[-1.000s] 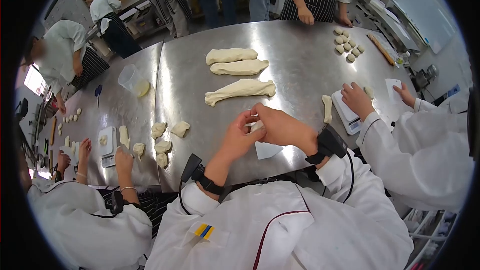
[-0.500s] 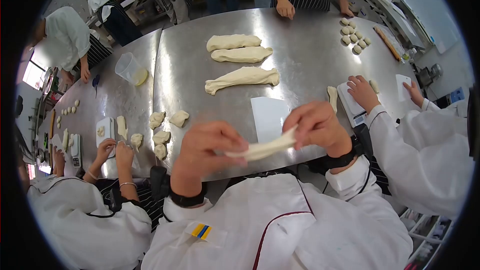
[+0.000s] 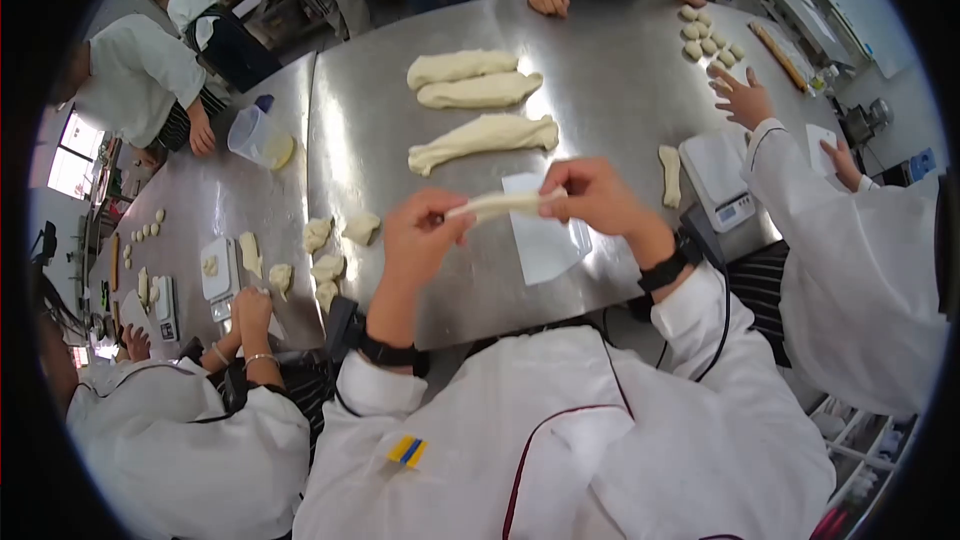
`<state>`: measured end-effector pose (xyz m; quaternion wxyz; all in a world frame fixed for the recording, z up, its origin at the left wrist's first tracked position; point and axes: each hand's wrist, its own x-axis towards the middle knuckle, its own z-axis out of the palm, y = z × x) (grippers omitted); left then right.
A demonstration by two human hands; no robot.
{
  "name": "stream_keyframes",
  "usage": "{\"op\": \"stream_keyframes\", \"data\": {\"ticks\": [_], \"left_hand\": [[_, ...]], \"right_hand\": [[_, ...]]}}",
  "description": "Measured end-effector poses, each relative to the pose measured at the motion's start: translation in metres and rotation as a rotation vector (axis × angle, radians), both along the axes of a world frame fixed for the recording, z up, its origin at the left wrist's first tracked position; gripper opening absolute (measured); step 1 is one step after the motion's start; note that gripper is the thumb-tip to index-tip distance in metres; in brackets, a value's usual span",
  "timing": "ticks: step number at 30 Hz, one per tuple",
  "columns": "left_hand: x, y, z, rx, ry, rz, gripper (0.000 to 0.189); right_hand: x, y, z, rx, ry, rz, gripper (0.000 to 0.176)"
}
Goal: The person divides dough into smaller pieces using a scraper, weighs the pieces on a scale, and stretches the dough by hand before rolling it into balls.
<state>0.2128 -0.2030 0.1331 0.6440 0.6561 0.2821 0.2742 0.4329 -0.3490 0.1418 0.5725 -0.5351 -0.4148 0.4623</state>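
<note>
Between my hands a short strip of pale dough point(image 3: 505, 203) is held up, one end in each hand. My left hand point(image 3: 422, 230) pinches its left end, and my right hand point(image 3: 595, 195) grips the right end with thumb and fingers. Below the strip, a white sheet point(image 3: 548, 245), perhaps a scraper, lies on the steel table point(image 3: 470, 300). Beyond my hands rests a long dough roll point(image 3: 485, 142), with two more rolls point(image 3: 478, 90) side by side behind it. Several torn dough lumps point(image 3: 327, 267) sit left of my left hand.
A co-worker on the left works by a white scale point(image 3: 218, 275); a clear jug point(image 3: 260, 138) stands farther back. To the right are another scale point(image 3: 717, 180), a dough strip point(image 3: 669, 177) and a co-worker's outstretched hand point(image 3: 743, 97). Dough balls point(image 3: 705, 37) and a rolling pin point(image 3: 778, 57) lie at the far right.
Both my hands have moved up and away from my body with the dough strip. The right co-worker's hand has left the scale and now reaches toward the dough balls.
</note>
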Motion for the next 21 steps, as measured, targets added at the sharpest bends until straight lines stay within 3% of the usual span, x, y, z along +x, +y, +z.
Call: {"op": "stream_keyframes", "data": {"ticks": [2,3,5,8,10,11,13,14,16,18,20,21], "left_hand": [[0.0,0.006,-0.002,-0.051,-0.04,-0.016,0.019],[0.001,0.01,-0.004,-0.045,0.13,0.043,0.02],[-0.008,0.011,-0.032,-0.116,0.193,-0.036,0.019],[-0.001,0.018,-0.034,-0.139,0.348,-0.178,0.019],[0.004,0.022,-0.026,-0.085,0.476,-0.278,0.019],[0.004,0.021,-0.017,0.067,0.465,-0.264,0.019],[0.004,0.013,0.022,0.371,0.438,-0.236,0.021],[-0.002,0.008,0.047,0.444,0.26,-0.236,0.021],[-0.015,0.001,0.088,0.546,-0.129,-0.229,0.02],[-0.033,-0.004,0.119,0.654,-0.448,-0.223,0.018],[-0.037,-0.018,0.119,0.783,-0.718,-0.02,0.029],[-0.028,-0.033,0.107,0.861,-0.885,0.171,0.026]], "right_hand": [[0.001,0.001,0.003,-0.103,-0.042,0.067,0.019],[0.001,0.005,-0.007,-0.125,-0.103,0.012,0.021],[0.002,0.008,-0.018,-0.174,-0.143,-0.058,0.022],[0.003,0.013,-0.028,-0.282,-0.134,0.12,0.021],[0.003,0.018,-0.01,-0.275,-0.545,0.256,0.018],[0.0,0.019,0.003,-0.265,-0.751,0.325,0.017],[-0.009,0.019,0.04,-0.203,-0.72,0.287,0.017],[-0.013,0.018,0.056,-0.178,-0.704,0.268,0.017],[-0.015,0.008,0.073,0.111,-0.391,0.192,0.015],[-0.031,-0.001,0.094,0.546,-0.169,0.003,0.024],[-0.051,-0.004,0.11,0.977,-0.473,-0.267,0.03],[-0.056,-0.006,0.099,1.005,-0.532,-0.2,0.029]]}}
